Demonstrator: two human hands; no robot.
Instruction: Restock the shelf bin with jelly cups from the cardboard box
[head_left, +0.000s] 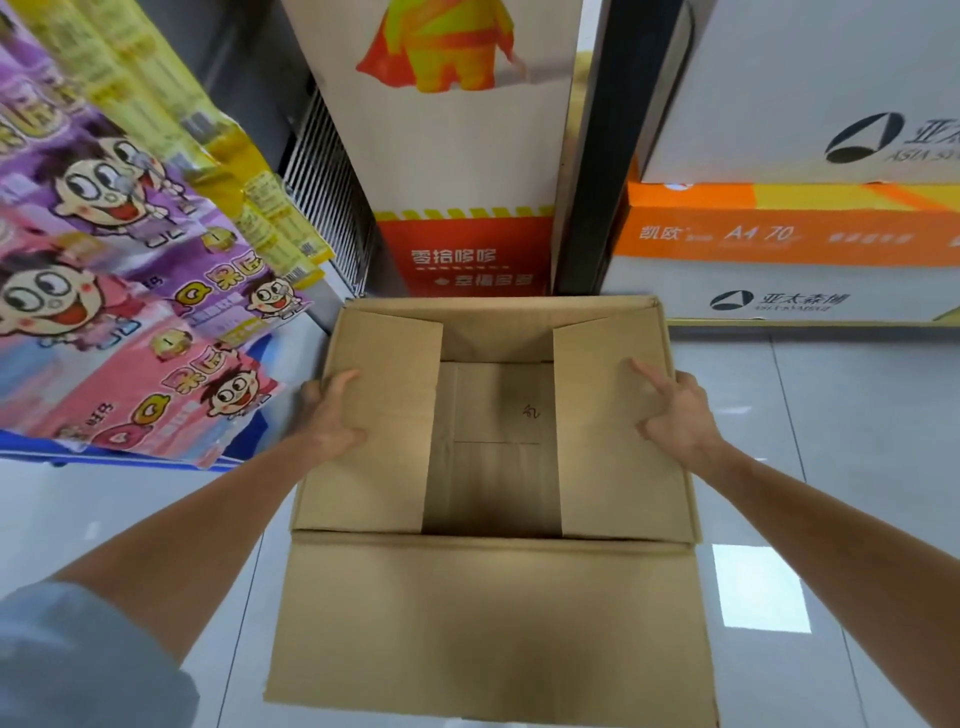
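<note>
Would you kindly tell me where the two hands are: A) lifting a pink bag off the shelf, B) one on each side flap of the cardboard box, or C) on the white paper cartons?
B: the left hand and the right hand each rest on a folded-in side flap of the cardboard box.
</note>
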